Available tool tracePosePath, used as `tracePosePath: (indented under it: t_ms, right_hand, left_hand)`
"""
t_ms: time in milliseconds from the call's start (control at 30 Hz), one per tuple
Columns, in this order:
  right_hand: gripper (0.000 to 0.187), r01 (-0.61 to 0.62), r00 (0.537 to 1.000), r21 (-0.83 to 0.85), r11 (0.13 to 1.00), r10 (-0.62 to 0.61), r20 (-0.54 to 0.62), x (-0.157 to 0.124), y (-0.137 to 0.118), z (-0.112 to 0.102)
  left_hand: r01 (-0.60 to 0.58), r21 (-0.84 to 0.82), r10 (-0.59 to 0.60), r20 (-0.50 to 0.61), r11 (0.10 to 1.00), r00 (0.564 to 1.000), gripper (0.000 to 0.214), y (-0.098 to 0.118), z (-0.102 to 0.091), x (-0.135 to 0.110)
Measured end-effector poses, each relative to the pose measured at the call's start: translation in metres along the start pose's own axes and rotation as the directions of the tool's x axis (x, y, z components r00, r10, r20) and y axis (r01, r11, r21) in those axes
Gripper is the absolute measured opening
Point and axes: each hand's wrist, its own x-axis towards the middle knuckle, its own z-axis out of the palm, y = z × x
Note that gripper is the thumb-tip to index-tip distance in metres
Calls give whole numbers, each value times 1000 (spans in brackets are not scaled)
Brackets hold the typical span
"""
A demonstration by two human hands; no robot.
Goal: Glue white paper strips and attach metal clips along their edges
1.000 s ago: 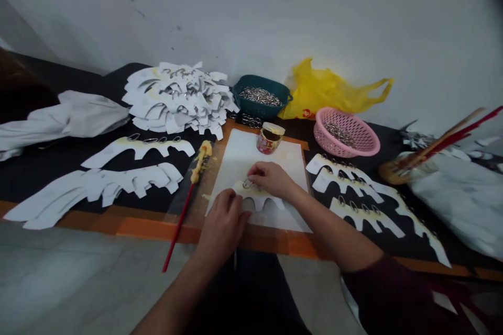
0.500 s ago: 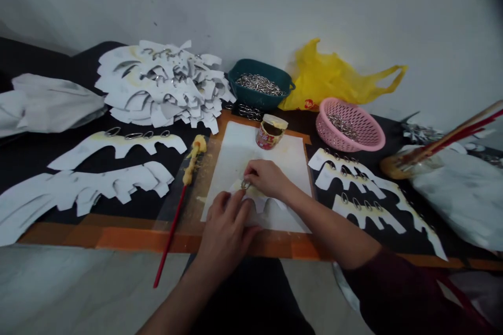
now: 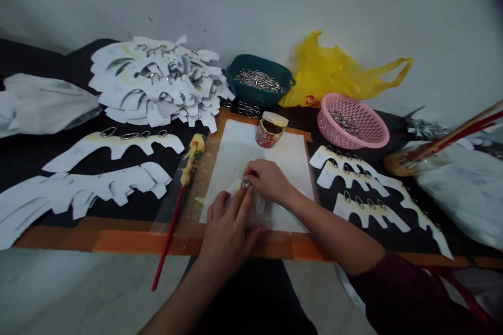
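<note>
My left hand (image 3: 228,227) lies with fingers stretched flat on a small white cut piece (image 3: 260,201) that rests on a white sheet (image 3: 243,149). My right hand (image 3: 267,180) is pinched on a small metal ring (image 3: 245,184) at the top edge of that piece. The piece is mostly hidden under both hands. A small open glue tin (image 3: 270,130) stands just beyond my hands on the sheet. A red-handled brush (image 3: 178,194) with a yellow glue-covered head lies left of the sheet.
A heap of white cut pieces (image 3: 157,81) sits at the back left, with longer pieces (image 3: 113,144) laid flat in front. A green tub (image 3: 259,84) and a pink basket (image 3: 351,128) hold metal rings. A yellow bag (image 3: 338,76) leans on the wall. Ringed pieces (image 3: 365,183) lie on the right.
My left hand has opened from a loose curl to fingers flat on the piece and slid toward the ring. My right hand stays pinched at the ring. The camera view shifted slightly.
</note>
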Motion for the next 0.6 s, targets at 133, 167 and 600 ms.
tracePosePath:
  t_ms: [133,167,600]
  right_hand:
    - [8,9,999,2,1000,-9,-44,1,2,2]
    - [8,14,999,-2,1000,-14,-38,1,3,2]
    - [10,73,997,-130,989,-75,-8,-5,-3,3]
  left_hand:
    - [5,19,-4,-16,1000,1000,68,1,-1,0]
    - [4,24,-4,-21,1000,1000,68,1,0,0]
    - [10,26,-9,-50,1000,999,72,5,-1,0]
